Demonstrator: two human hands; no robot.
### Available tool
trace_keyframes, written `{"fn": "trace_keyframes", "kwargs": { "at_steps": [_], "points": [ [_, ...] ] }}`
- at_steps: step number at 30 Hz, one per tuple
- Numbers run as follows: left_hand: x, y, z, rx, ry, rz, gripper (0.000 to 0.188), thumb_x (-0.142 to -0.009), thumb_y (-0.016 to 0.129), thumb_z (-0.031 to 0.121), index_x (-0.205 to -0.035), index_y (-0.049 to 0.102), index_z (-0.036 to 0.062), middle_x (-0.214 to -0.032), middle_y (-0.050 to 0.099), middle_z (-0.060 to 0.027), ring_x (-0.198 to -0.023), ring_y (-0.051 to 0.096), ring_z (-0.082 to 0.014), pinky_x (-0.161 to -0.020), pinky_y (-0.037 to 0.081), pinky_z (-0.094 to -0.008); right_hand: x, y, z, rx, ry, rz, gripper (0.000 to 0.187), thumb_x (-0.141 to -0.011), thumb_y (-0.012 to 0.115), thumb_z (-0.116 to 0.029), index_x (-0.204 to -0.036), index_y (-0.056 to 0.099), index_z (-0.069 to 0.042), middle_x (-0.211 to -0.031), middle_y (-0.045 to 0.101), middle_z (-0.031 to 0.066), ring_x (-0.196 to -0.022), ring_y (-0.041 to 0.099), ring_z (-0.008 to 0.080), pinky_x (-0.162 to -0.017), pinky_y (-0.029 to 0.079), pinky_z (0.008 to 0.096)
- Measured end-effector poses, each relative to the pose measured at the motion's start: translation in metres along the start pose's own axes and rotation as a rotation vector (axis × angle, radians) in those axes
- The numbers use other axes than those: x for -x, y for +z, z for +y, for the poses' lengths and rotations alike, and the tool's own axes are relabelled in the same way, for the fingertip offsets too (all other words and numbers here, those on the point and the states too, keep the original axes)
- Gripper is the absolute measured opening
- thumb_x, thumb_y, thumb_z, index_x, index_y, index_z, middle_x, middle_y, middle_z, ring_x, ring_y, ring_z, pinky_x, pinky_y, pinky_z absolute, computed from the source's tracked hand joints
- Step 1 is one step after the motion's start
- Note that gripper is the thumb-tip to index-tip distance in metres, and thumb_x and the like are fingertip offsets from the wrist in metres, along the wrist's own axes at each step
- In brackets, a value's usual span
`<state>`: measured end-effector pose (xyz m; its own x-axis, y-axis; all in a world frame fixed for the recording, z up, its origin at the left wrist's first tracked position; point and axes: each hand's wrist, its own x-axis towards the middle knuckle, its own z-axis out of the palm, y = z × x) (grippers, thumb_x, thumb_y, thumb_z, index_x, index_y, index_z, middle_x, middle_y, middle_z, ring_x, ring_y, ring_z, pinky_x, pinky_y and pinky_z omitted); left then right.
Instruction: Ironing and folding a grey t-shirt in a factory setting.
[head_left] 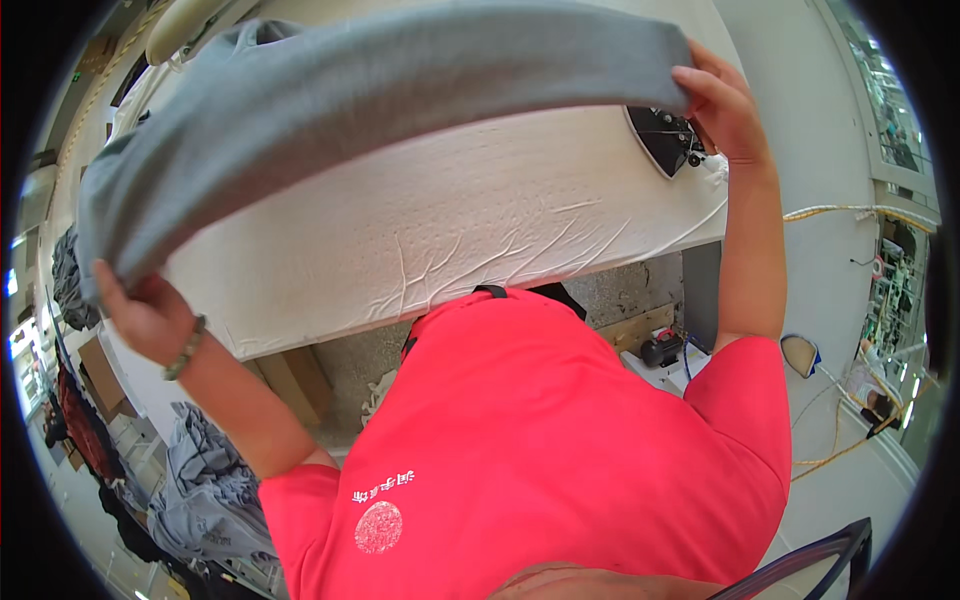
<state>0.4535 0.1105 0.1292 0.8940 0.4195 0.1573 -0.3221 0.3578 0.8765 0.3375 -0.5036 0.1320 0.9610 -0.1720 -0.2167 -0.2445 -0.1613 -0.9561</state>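
Observation:
A grey cloth garment is stretched in a long arch above the white padded table. Its exact kind cannot be made out. At the left end, my left hand, with a beaded bracelet on the wrist, has its fingers closed on the cloth. My right hand pinches the other end between thumb and fingers at the far right. Just below that hand an iron shows on the table, partly hidden by the cloth and my hand.
Grey garments are heaped at the lower left, with a dark grey bundle by the table's left side. A pale cord runs off to the right. Beneath the table are a cardboard box and a small motor.

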Motion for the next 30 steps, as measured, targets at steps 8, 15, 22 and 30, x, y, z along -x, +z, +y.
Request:
{"fn": "trace_keyframes", "kwargs": {
  "at_steps": [8, 15, 22, 30],
  "points": [
    [0.139, -0.112, -0.158, -0.056, -0.574, 0.363, 0.031, -0.098, 0.073, 0.018, -0.123, 0.066, 0.0003, -0.123, 0.072, -0.0151, -0.106, 0.071, -0.0262, -0.09, 0.061, -0.0396, -0.03, 0.005, 0.107, 0.28, 0.313, -0.473, 0.054, -0.092, 0.066, -0.019, -0.142, 0.059, -0.002, -0.088, 0.061, -0.0066, -0.073, 0.053, 0.0001, -0.059, 0.042, 0.0181],
    [0.181, -0.095, -0.153, -0.079, -0.525, 0.39, 0.022, -0.098, 0.074, 0.018, -0.112, 0.067, 0.0036, -0.113, 0.073, -0.0136, -0.091, 0.074, -0.025, -0.076, 0.065, -0.0375, -0.006, -0.01, 0.12, 0.108, 0.332, -0.418, 0.052, -0.092, 0.067, -0.018, -0.141, 0.059, -0.001, -0.095, 0.064, -0.0051, -0.077, 0.055, 0.0022, -0.062, 0.044, 0.0199],
    [0.242, -0.033, -0.187, -0.41, -0.756, 0.308, 0.02, -0.096, 0.075, 0.017, -0.099, 0.061, 0.0041, -0.094, 0.07, -0.0079, -0.077, 0.073, -0.0238, -0.069, 0.064, -0.0352, 0.016, 0.02, 0.213, 0.129, 0.201, -0.345, 0.062, -0.091, 0.07, -0.013, -0.149, 0.051, -0.001, -0.107, 0.065, 0.0, -0.085, 0.059, 0.0063, -0.068, 0.049, 0.0222],
    [0.23, -0.019, -0.171, -0.614, -0.671, 0.244, 0.019, -0.095, 0.077, 0.014, -0.101, 0.061, 0.0045, -0.089, 0.07, -0.0079, -0.071, 0.07, -0.0192, -0.061, 0.061, -0.0313, 0.009, 0.001, 0.18, -0.048, 0.43, -0.458, 0.062, -0.094, 0.069, -0.015, -0.15, 0.047, -0.001, -0.113, 0.066, 0.0039, -0.092, 0.062, 0.0098, -0.078, 0.054, 0.0281]
  ]
}}
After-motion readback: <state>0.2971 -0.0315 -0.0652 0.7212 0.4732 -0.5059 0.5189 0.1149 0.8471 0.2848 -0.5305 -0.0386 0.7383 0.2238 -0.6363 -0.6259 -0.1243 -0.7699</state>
